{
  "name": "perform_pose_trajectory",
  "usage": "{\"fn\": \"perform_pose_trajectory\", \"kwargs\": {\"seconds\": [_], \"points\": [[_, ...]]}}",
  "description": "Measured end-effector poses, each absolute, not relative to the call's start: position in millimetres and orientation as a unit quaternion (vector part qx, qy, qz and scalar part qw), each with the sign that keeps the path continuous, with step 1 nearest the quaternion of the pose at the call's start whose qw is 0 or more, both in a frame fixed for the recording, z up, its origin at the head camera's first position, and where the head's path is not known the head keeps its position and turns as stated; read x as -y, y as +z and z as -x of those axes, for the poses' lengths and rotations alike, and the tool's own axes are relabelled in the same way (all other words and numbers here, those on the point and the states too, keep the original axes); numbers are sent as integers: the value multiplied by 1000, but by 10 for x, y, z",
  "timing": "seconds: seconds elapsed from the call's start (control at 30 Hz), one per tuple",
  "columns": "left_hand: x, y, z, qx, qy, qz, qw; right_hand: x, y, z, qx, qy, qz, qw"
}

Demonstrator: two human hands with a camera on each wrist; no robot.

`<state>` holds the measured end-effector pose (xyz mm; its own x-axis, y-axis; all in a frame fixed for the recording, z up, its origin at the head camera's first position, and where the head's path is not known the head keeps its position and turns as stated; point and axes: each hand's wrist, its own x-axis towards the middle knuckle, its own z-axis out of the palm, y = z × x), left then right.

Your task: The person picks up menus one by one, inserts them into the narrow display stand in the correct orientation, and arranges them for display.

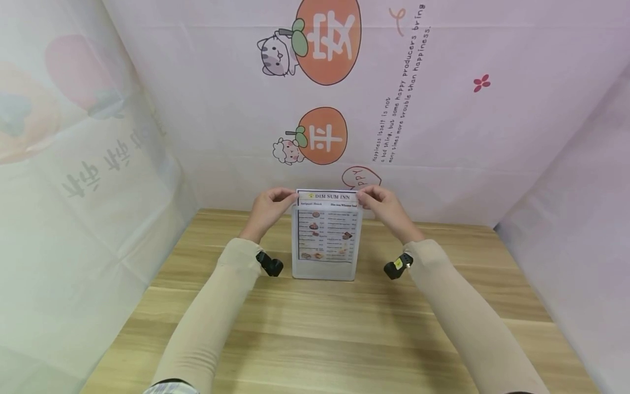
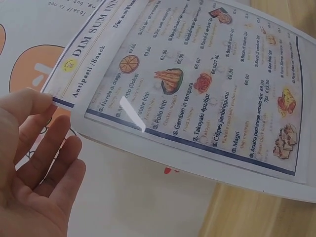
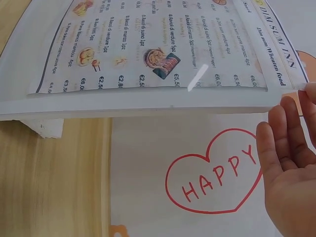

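A printed menu sheet headed "DIM SUM INN" (image 1: 327,235) sits partly inside a clear upright sign holder (image 1: 325,271) on the wooden table. Its title strip sticks out above the holder's top edge. My left hand (image 1: 272,209) pinches the sheet's top left corner between thumb and forefinger; in the left wrist view the other fingers of that hand (image 2: 47,163) are loosely bent beside the holder. At the top right corner my right hand (image 1: 386,208) pinches the paper the same way. The right wrist view shows that hand (image 3: 291,153) at the sheet's corner, fingertips near the holder's edge.
The wooden table (image 1: 315,334) ends at a white printed cloth backdrop (image 1: 221,109) behind the holder. Cloth walls also stand at left and right. A white foot (image 3: 47,127) shows under the holder in the right wrist view. Each wrist wears a black camera (image 1: 269,264).
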<state>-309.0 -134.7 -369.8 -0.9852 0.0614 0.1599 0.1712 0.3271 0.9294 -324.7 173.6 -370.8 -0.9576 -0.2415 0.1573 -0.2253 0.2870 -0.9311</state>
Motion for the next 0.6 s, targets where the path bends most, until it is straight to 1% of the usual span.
{"fn": "perform_pose_trajectory", "kwargs": {"seconds": [0.37,0.6], "points": [[1364,-3751,3120,810,-578,87,47,-1744,-3741,3236,-802,-578,149,-3],[1375,-3800,3121,805,-586,80,37,-1739,-3789,3218,-796,-587,149,-3]]}}
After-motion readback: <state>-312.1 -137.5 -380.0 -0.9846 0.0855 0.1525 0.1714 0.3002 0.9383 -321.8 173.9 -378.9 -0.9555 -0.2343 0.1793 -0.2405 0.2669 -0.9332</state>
